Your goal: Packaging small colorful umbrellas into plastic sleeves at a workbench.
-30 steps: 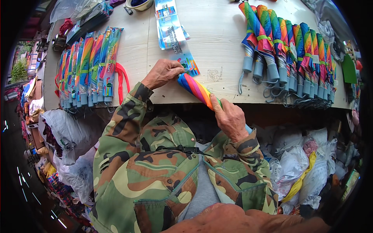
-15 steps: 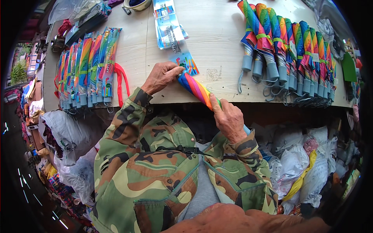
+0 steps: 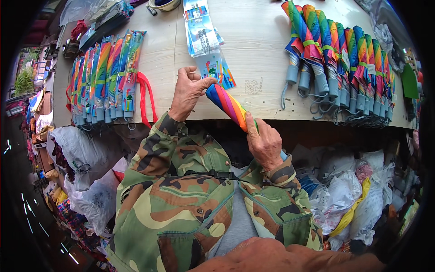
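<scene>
A folded rainbow-striped umbrella slants across the front edge of the table, its tip up and to the left. My right hand is wrapped round its lower part, thumb along the cloth; a bit of the pale blue handle shows below the wrist. Beside the tip is my left hand, its thumb reaching to the umbrella's end and its index finger lifted apart from the thumb. Just beyond the tip lie printed clear plastic sleeves, overlapping in a row that runs away from me.
Several sleeved umbrellas lie side by side on the left of the table, with a red strap beside them. Several unsleeved rainbow umbrellas line the right. A bowl stands at the back. White bags fill the space below.
My left thumb and index finger have parted at the umbrella's tip, and the index finger has lifted. The right hand keeps its grip, with the umbrella shifted only slightly.
</scene>
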`<state>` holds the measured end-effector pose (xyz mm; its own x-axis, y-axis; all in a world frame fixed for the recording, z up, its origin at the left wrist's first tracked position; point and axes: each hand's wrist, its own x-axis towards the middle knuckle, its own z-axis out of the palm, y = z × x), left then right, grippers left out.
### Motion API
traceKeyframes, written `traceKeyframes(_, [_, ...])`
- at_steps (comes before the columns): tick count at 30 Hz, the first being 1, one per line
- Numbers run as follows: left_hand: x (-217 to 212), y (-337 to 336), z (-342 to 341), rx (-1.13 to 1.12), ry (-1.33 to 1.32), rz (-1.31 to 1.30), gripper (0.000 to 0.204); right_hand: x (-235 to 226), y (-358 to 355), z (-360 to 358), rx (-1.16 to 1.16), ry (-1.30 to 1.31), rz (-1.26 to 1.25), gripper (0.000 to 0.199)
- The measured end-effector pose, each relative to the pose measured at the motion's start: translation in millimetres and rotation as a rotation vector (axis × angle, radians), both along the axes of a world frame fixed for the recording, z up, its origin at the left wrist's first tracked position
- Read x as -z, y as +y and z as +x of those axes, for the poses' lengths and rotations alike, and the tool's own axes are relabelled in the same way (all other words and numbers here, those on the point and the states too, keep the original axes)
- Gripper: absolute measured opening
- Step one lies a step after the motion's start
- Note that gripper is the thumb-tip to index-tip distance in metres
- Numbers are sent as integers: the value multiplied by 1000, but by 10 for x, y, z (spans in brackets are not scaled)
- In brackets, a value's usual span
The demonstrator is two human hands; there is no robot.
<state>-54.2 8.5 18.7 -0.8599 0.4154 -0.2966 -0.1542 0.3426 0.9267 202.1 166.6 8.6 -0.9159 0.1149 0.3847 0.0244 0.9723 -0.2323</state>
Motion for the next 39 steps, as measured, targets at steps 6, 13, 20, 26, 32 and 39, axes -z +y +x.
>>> traceKeyframes(6, [-132, 58, 142, -40, -443, 469, 64, -62, -57, -2, 0, 38, -83, 73])
traceKeyframes(13, [109, 107, 332, 37, -814, 912, 60, -102, -148, -27, 4, -49, -606, 77])
traceKeyframes(20, [47, 158, 493, 192, -782, 1024, 64, -182, 50, -145, 29, -486, -1915, 56])
traceKeyframes(26, [-138, 137, 535, 371, -788, 971, 65, -129, -16, -154, -187, -489, -2336, 37])
traceKeyframes(32, [-36, 41, 387, 94, -679, 1028, 56, -159, -109, -277, -100, -549, -2129, 39])
traceKeyframes(39, [-168, 90, 583, 162, -741, 665, 60, -83, -107, -576, -93, -379, -2202, 34])
